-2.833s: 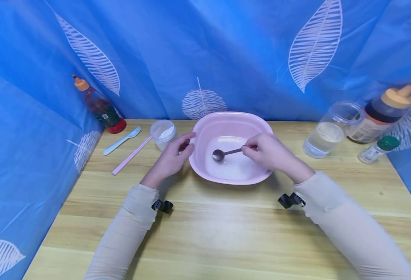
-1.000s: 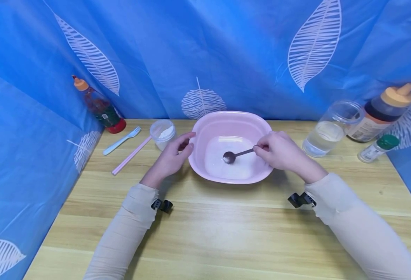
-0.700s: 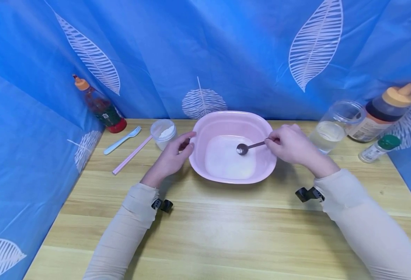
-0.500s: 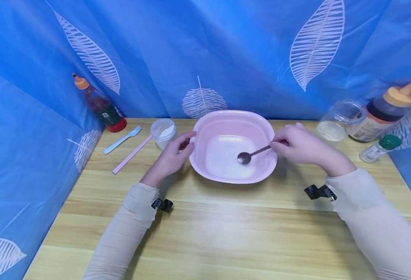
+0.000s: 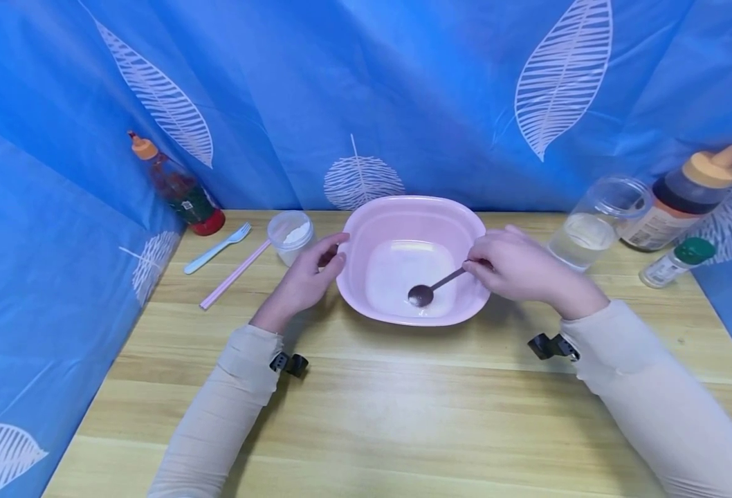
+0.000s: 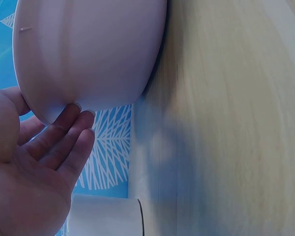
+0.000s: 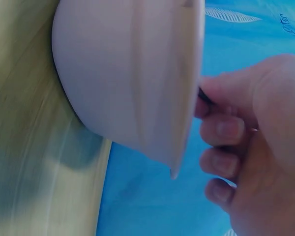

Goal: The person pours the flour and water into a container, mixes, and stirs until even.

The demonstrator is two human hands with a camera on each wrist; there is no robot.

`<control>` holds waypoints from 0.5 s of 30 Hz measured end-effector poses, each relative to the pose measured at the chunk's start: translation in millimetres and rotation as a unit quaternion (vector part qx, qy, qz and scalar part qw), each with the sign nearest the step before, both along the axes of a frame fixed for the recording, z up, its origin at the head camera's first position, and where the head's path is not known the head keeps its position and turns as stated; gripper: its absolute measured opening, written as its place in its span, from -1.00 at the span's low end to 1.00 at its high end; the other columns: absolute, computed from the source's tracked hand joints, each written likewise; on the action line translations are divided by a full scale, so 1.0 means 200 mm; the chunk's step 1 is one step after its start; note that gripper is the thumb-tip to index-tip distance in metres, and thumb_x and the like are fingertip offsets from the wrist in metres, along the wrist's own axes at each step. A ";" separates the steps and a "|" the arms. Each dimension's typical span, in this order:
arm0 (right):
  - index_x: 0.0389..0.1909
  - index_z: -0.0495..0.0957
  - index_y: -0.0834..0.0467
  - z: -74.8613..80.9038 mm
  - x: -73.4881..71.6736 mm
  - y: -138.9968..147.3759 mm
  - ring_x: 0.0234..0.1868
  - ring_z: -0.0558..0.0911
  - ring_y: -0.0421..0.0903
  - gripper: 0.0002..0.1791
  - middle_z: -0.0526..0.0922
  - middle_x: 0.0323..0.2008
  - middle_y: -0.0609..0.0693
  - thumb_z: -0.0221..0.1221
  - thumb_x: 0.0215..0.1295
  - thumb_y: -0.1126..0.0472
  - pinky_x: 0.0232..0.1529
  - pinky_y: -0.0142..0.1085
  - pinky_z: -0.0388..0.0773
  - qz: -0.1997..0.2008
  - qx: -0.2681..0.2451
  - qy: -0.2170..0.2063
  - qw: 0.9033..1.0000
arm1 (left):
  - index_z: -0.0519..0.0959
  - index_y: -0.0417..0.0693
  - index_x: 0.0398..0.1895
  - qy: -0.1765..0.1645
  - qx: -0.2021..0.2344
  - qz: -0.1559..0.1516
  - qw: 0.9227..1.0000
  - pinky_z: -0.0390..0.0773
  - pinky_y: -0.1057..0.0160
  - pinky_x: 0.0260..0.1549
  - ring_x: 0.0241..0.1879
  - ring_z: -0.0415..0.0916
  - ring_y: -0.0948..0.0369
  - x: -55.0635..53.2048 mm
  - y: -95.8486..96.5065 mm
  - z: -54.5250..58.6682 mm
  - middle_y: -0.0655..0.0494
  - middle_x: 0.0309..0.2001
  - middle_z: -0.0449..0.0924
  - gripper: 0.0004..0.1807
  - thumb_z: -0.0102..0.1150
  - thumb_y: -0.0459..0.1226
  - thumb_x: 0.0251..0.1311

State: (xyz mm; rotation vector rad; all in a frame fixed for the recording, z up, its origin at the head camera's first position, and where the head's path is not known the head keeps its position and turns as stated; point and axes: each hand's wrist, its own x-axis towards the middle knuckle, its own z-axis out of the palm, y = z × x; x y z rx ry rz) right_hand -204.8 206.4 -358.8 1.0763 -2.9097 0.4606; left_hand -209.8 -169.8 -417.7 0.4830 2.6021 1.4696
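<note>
A pink basin (image 5: 391, 315) with white liquid inside stands at the table's middle back. My right hand (image 5: 515, 270) pinches the handle of a dark spoon (image 5: 421, 295) over the basin's right rim. The spoon's bowl is low in the basin, near its front. Seen from the right wrist, the fingers of that hand (image 7: 255, 132) are curled, and only a bit of the dark handle shows. At the left rim my left hand (image 5: 306, 277) holds the basin. In the left wrist view its fingers (image 6: 64, 130) lie against the outer wall, with the thumb at the rim.
A tub of white powder (image 5: 291, 238) stands just behind my left hand; pink chopsticks (image 5: 235, 275) and a blue fork (image 5: 216, 249) lie left. A red sauce bottle (image 5: 182, 190) is back left. At right stand a water cup (image 5: 584, 235), a dark sauce bottle (image 5: 683, 200) and a green-capped shaker (image 5: 677, 263).
My right hand swung rightward with the spoon, then came back a little left; the spoon's bowl moved right, then left and toward the front of the basin. The left hand has stayed put.
</note>
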 end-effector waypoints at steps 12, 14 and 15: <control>-0.36 0.77 0.08 0.06 0.01 0.05 -0.26 0.60 0.02 -0.86 0.74 -0.39 -0.05 0.31 0.42 0.25 -0.08 -0.01 0.42 -0.056 0.039 0.029 0.997 | 0.36 -0.14 0.62 -0.006 0.001 0.001 1.000 0.58 -0.14 0.37 0.22 0.57 -0.11 0.00 0.00 0.00 -0.24 0.22 0.61 -0.45 0.01 -0.21 0.66; -0.38 0.77 0.04 0.07 0.02 0.06 -0.31 0.59 -0.06 -0.85 0.70 -0.41 -0.10 0.32 0.42 0.25 -0.10 -0.03 0.44 -0.036 0.040 0.014 0.998 | 0.36 -0.14 0.62 -0.006 0.001 0.001 1.000 0.58 -0.14 0.38 0.22 0.57 -0.11 0.00 0.00 0.00 -0.24 0.23 0.60 -0.45 0.01 -0.21 0.66; -0.38 0.76 0.03 0.07 0.03 0.05 -0.33 0.57 -0.11 -0.84 0.68 -0.42 -0.12 0.32 0.42 0.26 -0.10 -0.04 0.45 -0.024 0.037 0.006 0.999 | 0.36 -0.14 0.62 -0.007 0.002 0.001 1.000 0.58 -0.14 0.38 0.23 0.57 -0.11 0.00 0.00 0.00 -0.24 0.23 0.60 -0.45 0.01 -0.20 0.66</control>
